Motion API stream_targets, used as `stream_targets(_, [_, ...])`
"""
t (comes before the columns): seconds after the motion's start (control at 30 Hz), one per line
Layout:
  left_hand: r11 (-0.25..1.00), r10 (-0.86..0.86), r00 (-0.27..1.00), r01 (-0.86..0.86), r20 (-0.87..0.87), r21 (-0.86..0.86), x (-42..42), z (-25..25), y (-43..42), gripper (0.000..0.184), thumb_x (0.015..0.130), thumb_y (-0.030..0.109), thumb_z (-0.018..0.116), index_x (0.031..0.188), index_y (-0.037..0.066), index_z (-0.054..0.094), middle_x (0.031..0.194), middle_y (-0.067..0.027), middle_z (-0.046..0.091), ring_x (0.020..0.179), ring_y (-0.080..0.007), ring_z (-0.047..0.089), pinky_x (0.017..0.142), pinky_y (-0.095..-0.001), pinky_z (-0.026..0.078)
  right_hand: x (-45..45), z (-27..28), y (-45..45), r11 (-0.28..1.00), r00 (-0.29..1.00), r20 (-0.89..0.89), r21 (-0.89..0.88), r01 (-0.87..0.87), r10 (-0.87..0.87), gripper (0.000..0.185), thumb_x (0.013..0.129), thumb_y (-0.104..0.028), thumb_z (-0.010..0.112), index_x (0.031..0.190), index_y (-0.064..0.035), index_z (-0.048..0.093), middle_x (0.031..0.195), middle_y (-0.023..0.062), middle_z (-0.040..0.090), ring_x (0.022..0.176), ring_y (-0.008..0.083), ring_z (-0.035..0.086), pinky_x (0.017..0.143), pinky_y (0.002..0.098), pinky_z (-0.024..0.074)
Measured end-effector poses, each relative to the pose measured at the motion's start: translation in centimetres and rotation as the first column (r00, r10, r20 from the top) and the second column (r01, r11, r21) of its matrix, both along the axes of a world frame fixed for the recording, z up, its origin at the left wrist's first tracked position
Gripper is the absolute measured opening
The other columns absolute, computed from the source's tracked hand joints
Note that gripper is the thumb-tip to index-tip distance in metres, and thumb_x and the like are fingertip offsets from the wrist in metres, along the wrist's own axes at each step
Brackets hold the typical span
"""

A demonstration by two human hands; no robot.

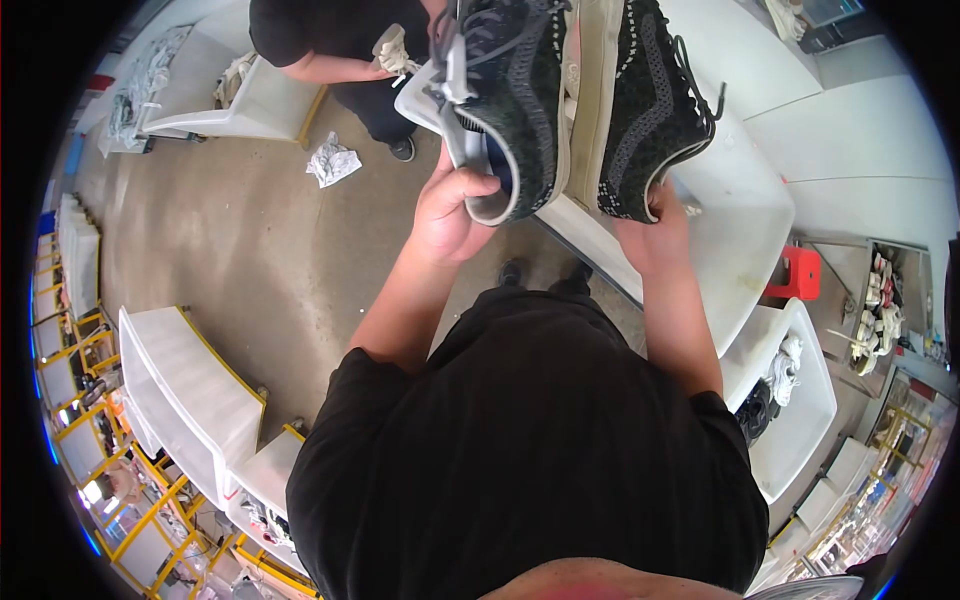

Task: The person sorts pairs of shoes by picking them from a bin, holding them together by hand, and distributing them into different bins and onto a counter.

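A pair of black patterned shoes with pale soles is held up at the top centre, soles facing each other. My left hand [453,215] grips the left shoe [515,95] at its heel opening, with the thumb inside the collar. The right shoe [645,110] is in my right hand [657,232], whose fingers are partly hidden at its heel. Grey laces hang loose from both shoes. The toes run out of the top of the view.
A co-worker [330,50] in dark clothes holds a pale shoe [392,50] at the upper left. White tubs [225,105] stand around, one [740,230] under my right arm. A crumpled paper [333,160] lies on the floor. A red stool [798,272] is at right.
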State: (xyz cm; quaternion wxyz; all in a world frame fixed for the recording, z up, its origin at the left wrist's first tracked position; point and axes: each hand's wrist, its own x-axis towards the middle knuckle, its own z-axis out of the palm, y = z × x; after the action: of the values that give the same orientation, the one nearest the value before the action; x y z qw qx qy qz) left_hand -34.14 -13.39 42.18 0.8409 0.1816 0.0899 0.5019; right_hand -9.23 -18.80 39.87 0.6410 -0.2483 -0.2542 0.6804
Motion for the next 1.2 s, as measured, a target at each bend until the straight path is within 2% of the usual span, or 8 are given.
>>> stream_targets(0.17, [0.983, 0.132, 0.984, -0.115, -0.116, 0.146, 1.2, 1.1, -0.6, 0.101, 0.073, -0.011, 0.055, 0.163, 0.018, 0.018, 0.151, -0.0107, 0.043, 0.137, -0.0283, 0.047, 0.115, -0.0438, 0.039, -1.3, 2.6, -0.3, 0.975, 0.965, 0.207, -0.12, 0.188, -0.16, 0.068, 0.089, 0.003, 0.038, 0.156, -0.007, 0.032, 0.153, 0.0106, 0.047, 0.14, 0.0266, 0.045, 0.117, 0.042, 0.0347])
stream_targets(0.23, [0.97, 0.188, 0.969, -0.158, -0.158, 0.184, 1.2, 0.9, -0.8, 0.112, 0.07, -0.013, 0.054, 0.165, 0.021, 0.006, 0.161, -0.0087, 0.03, 0.144, -0.0268, 0.04, 0.118, -0.0421, 0.035, -2.3, 3.2, -0.4, 0.96, 0.909, 0.347, -0.074, 0.27, -0.229, 0.071, 0.089, 0.007, 0.039, 0.158, -0.0061, 0.029, 0.152, 0.0108, 0.046, 0.139, 0.0255, 0.045, 0.117, 0.04, 0.0348])
stream_targets(0.33, [0.933, 0.271, 0.941, -0.205, -0.204, 0.295, 1.3, 1.1, -0.7, 0.114, 0.069, -0.013, 0.054, 0.165, 0.021, 0.003, 0.162, -0.0085, 0.029, 0.145, -0.0258, 0.038, 0.118, -0.0408, 0.035, -3.9, 3.8, 0.0, 0.946, 0.8, 0.53, 0.011, 0.325, -0.281, 0.073, 0.09, 0.001, 0.045, 0.159, -0.0003, 0.022, 0.144, 0.0098, 0.049, 0.13, 0.0188, 0.049, 0.113, 0.0307, 0.0351])
stream_targets(0.43, [0.906, 0.32, 0.912, -0.217, -0.255, 0.363, 0.8, 0.0, 0.0, 0.115, 0.069, -0.012, 0.055, 0.165, 0.017, 0.0, 0.166, -0.0078, 0.019, 0.147, -0.024, 0.034, 0.118, -0.0399, 0.034, -4.7, 3.6, 1.1, 0.951, 0.683, 0.67, 0.122, 0.286, -0.291, 0.077, 0.089, 0.0, 0.047, 0.161, -0.0002, 0.016, 0.15, 0.0127, 0.043, 0.134, 0.0204, 0.045, 0.115, 0.0318, 0.0325])
stream_targets(0.73, [0.786, 0.52, 0.758, -0.245, -0.393, 0.568, -0.3, -1.4, 0.6, 0.12, 0.069, -0.002, 0.064, 0.162, 0.009, -0.011, 0.166, -0.017, 0.006, 0.151, -0.0295, 0.022, 0.121, -0.0429, 0.026, -5.5, 4.2, 2.8, 0.946, 0.61, 0.728, 0.296, 0.133, -0.313, 0.081, 0.089, -0.001, 0.049, 0.16, 0.0027, 0.011, 0.154, 0.0174, 0.038, 0.14, 0.0231, 0.041, 0.118, 0.0354, 0.0295])
stream_targets(0.97, [0.664, 0.65, 0.645, -0.227, -0.401, 0.712, -1.6, -0.3, 1.5, 0.116, 0.068, -0.002, 0.066, 0.159, 0.004, -0.005, 0.16, -0.0197, 0.02, 0.149, -0.031, 0.025, 0.122, -0.0455, 0.023, -6.7, 3.3, 4.0, 0.9, 0.587, 0.704, 0.422, 0.107, -0.4, 0.079, 0.089, 0.002, 0.049, 0.159, 0.0029, 0.014, 0.157, 0.0157, 0.036, 0.142, 0.0238, 0.041, 0.118, 0.0358, 0.0303])
stream_targets(1.1, [0.682, 0.635, 0.677, -0.266, -0.371, 0.681, -1.8, -0.3, 1.4, 0.111, 0.074, -0.004, 0.068, 0.16, 0.007, -0.002, 0.16, -0.0201, 0.021, 0.15, -0.0303, 0.024, 0.122, -0.0457, 0.024, -7.2, 3.7, 4.8, 0.896, 0.519, 0.747, 0.434, 0.092, -0.415, 0.077, 0.089, 0.002, 0.048, 0.159, 0.0026, 0.016, 0.155, 0.0152, 0.038, 0.14, 0.0235, 0.043, 0.117, 0.035, 0.0321])
stream_targets(1.2, [0.573, 0.674, 0.689, -0.263, -0.265, 0.776, -2.1, -0.5, 1.5, 0.109, 0.077, -0.005, 0.07, 0.161, 0.008, 0.002, 0.162, -0.0186, 0.02, 0.149, -0.0306, 0.026, 0.122, -0.0462, 0.024, -6.4, 1.9, 5.0, 0.953, 0.646, 0.708, 0.284, 0.107, -0.284, 0.081, 0.087, 0.006, 0.047, 0.16, 0.0003, 0.013, 0.154, 0.0146, 0.039, 0.139, 0.0212, 0.042, 0.117, 0.0329, 0.0292])
